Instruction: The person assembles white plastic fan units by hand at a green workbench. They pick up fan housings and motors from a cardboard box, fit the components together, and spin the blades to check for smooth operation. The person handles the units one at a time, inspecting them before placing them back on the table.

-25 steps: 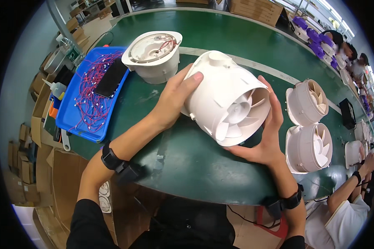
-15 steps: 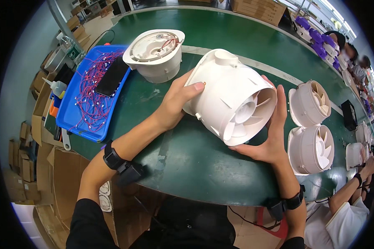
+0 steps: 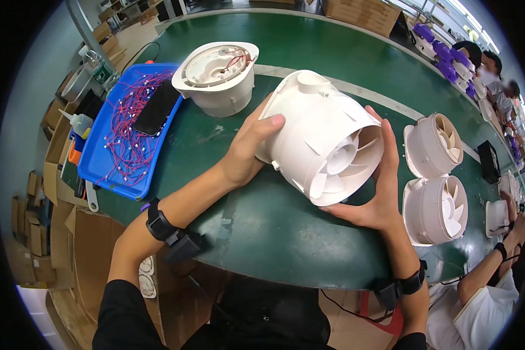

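Observation:
Between my two hands a white plastic fan housing (image 3: 315, 131) is held tilted above the green table. Its round mouth, with fan blades inside, faces right and toward me. My left hand (image 3: 248, 146) grips the flanged rim, thumb on top, its other fingers hidden behind. My right hand (image 3: 385, 186) wraps the open end, thumb beneath and fingers along the far side. Another white housing (image 3: 221, 87) sits beyond my left hand, with red wires on its upper face. Right of my right hand stand two more fan housings, a far one (image 3: 434, 146) and a near one (image 3: 436, 211).
On the left, a blue tray (image 3: 86, 169) holds red-and-blue wires with white connectors and a black phone (image 3: 156, 108). A black box (image 3: 489, 162) lies at the right of the green table (image 3: 262, 251). Co-workers sit along the right side; one forearm (image 3: 481, 271) reaches in.
The held housing has shifted very slightly left, with both hands still on it. At the right, the co-worker's hands have moved a little.

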`<state>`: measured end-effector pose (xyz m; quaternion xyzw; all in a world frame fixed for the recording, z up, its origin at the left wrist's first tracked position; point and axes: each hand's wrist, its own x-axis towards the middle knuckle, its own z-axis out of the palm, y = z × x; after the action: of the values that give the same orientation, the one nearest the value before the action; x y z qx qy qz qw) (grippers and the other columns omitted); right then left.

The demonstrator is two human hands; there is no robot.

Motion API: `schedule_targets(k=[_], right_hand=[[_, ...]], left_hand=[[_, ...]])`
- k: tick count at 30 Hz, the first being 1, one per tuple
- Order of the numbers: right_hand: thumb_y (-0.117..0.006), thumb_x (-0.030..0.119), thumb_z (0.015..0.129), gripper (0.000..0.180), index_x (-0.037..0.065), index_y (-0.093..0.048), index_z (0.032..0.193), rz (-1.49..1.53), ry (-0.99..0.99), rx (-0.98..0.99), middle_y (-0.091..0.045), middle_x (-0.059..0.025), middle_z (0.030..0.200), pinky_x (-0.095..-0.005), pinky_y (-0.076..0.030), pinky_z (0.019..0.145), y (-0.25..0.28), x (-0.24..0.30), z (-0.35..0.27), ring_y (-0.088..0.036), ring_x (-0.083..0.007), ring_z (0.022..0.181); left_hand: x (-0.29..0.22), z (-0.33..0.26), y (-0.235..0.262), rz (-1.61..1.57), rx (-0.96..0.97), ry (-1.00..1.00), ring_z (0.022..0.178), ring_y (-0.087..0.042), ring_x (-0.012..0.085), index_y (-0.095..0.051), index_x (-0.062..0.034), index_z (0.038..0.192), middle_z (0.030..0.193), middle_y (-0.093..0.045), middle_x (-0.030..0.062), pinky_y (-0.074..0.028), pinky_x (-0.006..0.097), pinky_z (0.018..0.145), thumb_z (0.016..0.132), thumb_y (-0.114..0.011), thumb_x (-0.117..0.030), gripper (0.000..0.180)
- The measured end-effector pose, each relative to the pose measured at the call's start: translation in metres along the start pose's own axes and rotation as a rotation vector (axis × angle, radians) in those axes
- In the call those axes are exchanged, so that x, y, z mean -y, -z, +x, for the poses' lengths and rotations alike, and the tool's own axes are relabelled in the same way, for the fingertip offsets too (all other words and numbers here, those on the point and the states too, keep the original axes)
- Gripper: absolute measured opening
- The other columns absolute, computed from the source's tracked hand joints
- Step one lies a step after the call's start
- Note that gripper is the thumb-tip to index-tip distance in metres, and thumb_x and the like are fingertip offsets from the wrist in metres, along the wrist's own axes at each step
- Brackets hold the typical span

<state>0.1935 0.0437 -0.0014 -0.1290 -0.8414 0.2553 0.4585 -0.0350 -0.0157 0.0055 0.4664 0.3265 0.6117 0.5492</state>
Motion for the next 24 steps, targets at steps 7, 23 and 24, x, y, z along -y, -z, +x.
schedule_targets(k=[7,23,24], right_hand=[[-0.095,0.027,0.053,0.125,0.006,-0.021,0.151,0.018,0.010,-0.024,-0.031,-0.0260,0.150,-0.0466,-0.036,0.108,-0.001,-0.003,0.000,-0.037,-0.0403,0.137],[-0.095,0.026,0.053,0.125,0.009,-0.021,0.152,0.019,0.018,0.014,-0.031,-0.0257,0.151,-0.0470,-0.035,0.109,-0.002,0.001,0.001,-0.036,-0.0401,0.138],[-0.095,0.026,0.053,0.125,0.009,-0.020,0.152,0.022,0.019,0.016,-0.031,-0.0254,0.151,-0.0469,-0.035,0.109,-0.001,0.001,0.001,-0.036,-0.0397,0.138]], left_hand=[[-0.003,0.003,0.001,-0.007,0.030,0.061,0.125,-0.049,0.0229,-0.027,-0.0015,0.148,0.138,-0.045,0.0167,-0.043,0.036,0.101,0.093,-0.054,-0.041,0.073],[-0.004,0.000,0.007,-0.120,0.088,0.111,0.120,-0.055,0.0242,-0.031,0.0034,0.143,0.134,-0.050,0.0189,-0.047,0.037,0.099,0.092,-0.058,-0.042,0.073],[-0.004,-0.001,0.009,-0.144,0.103,0.120,0.119,-0.056,0.0243,-0.032,0.0034,0.143,0.133,-0.051,0.0190,-0.047,0.036,0.099,0.092,-0.059,-0.043,0.074]])
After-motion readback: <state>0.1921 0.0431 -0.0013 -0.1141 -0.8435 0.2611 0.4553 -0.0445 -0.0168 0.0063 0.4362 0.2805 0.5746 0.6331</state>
